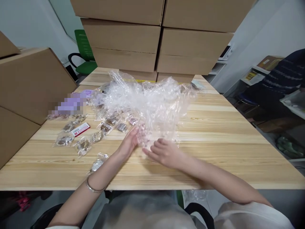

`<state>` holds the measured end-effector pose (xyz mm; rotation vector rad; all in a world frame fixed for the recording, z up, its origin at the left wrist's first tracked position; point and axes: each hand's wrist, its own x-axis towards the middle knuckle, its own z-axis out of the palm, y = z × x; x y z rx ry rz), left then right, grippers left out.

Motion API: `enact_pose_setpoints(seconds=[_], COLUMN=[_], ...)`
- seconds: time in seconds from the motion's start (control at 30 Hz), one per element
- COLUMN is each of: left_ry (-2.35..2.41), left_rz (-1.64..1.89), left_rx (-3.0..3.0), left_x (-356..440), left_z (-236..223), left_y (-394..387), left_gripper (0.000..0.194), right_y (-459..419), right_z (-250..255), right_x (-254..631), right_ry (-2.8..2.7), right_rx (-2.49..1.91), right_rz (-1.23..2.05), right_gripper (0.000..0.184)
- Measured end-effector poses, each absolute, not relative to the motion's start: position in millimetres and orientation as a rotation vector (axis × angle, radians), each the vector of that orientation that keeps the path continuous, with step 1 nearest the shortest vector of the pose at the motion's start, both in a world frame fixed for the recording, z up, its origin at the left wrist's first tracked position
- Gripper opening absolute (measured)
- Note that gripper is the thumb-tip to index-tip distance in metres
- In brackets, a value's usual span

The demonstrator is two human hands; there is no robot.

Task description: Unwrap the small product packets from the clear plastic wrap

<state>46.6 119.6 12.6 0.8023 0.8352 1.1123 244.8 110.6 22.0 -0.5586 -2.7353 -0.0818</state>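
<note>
Clear plastic film (157, 101) lies crumpled across the centre of the frame on the wooden table (226, 133), its near end running down between the person's two hands. Left hand (130, 141): fingers partly bent and close together at the left side of this near end, touching it; whether they pinch it cannot be told. Right hand (165, 152): half open, fingers loosely curled, one finger reaching towards the left hand along the lower edge; a firm hold cannot be confirmed. Handling, as judged: the film looks thin and slack, so it would be best to hold one side lightly with the left fingertips while the right smooths or separates the near edge, using small, low motions; a hard pull could stretch it or drag the whole heap. Care is advised on the left, where small clear packets (82, 146) and a red-and-white label card (81, 129) lie near the heap and could be swept along. Orientation: the heap as a whole spreads broadly from left to right in the upper centre, with no crisp axis because of the folds; the narrower part at the hands runs roughly up and down the frame, its free end pointing to the bottom edge, towards the person.
</note>
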Motion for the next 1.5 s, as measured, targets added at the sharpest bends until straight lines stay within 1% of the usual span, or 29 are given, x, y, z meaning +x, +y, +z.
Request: enact_pose_setpoints(seconds=[0.03,0.1,0.13,0.17,0.23,0.27,0.3,0.4,0.43,0.47,0.57,0.67,0.7,0.73,0.83,0.87,0.9,0.93,1.0,1.07,1.13,1.23,1.27,1.37,1.43,1.5], left_ry=[0.87,0.97,1.008,1.027,0.962,0.892,0.813,0.608,0.572,0.547,0.525,0.602,0.63,0.651,0.678,0.689,0.702,0.714,0.739,0.785,0.892,1.128,1.201,1.251,1.172,1.116], left_rz=[1.113,1.095,1.081,1.064,1.04,1.037,1.039,1.011,0.984,0.94,0.715,0.541,0.532,0.539,0.606,0.654,0.726,0.819,1.041,1.166,1.14,0.904,0.808,0.632,0.581,0.523], left_rx=[0.799,0.844,0.868,0.886,0.877,0.858,0.847,0.933,1.001,1.076,1.285,1.493,1.548,1.575,1.484,1.431,1.386,1.345,1.281,1.262,1.332,1.56,1.662,1.982,2.115,2.189], left_x=[46,46,47,48,48,46,44,35,31,28,25,29,31,32,26,21,14,6,-8,-19,-25,-26,-25,-19,-13,-10], left_z=[14,14,15,15,18,20,23,34,39,43,59,75,80,85,93,95,97,99,101,99,89,63,53,33,28,28], left_y=[120,118,117,115,113,112,111,110,109,108,99,84,78,72,54,48,44,41,40,49,66,99,110,136,144,148], left_gripper=[0.054,0.042,0.035,0.029,0.024,0.024,0.027,0.035,0.035,0.034,0.032,0.026,0.025,0.025,0.03,0.027,0.023,0.021,0.03,0.04,0.04,0.033,0.033,0.028,0.026,0.027], right_y=[98,81,76,71,63,60,58,65,70,77,94,99,97,94,80,75,69,64,58,59,66,85,92,109,118,126], right_z=[19,17,18,19,23,25,27,36,41,48,77,106,112,118,124,123,121,118,106,89,67,34,24,5,0,-2], right_x=[240,237,239,243,256,265,275,314,328,340,358,339,328,317,304,308,316,327,350,369,378,376,373,355,338,318], right_ry=[-2.81,-2.857,-2.859,-2.849,-2.727,-2.591,-2.407,-1.764,-1.624,-1.588,-1.803,-2.129,-2.217,-2.287,-2.322,-2.257,-2.158,-2.033,-1.777,-1.631,-1.67,-1.928,-1.974,-1.86,-1.719,-1.649], right_rx=[-0.477,-0.423,-0.425,-0.429,-0.435,-0.461,-0.522,-0.856,-0.978,-1.084,-1.221,-1.117,-1.058,-1.004,-0.954,-0.962,-0.971,-0.974,-0.973,-0.96,-0.971,-1.095,-1.144,-1.165,-1.132,-1.192], right_rz=[-0.075,0.003,0.098,0.229,0.505,0.559,0.515,0.147,0.082,0.108,0.38,0.69,0.783,0.881,1.289,1.429,1.525,1.552,1.458,1.365,1.384,1.567,1.638,1.773,1.742,1.666], right_gripper=[0.04,0.03,0.025,0.027,0.043,0.049,0.051,0.044,0.047,0.052,0.062,0.068,0.066,0.06,0.032,0.028,0.029,0.036,0.056,0.067,0.074,0.083,0.08,0.059,0.053,0.051])
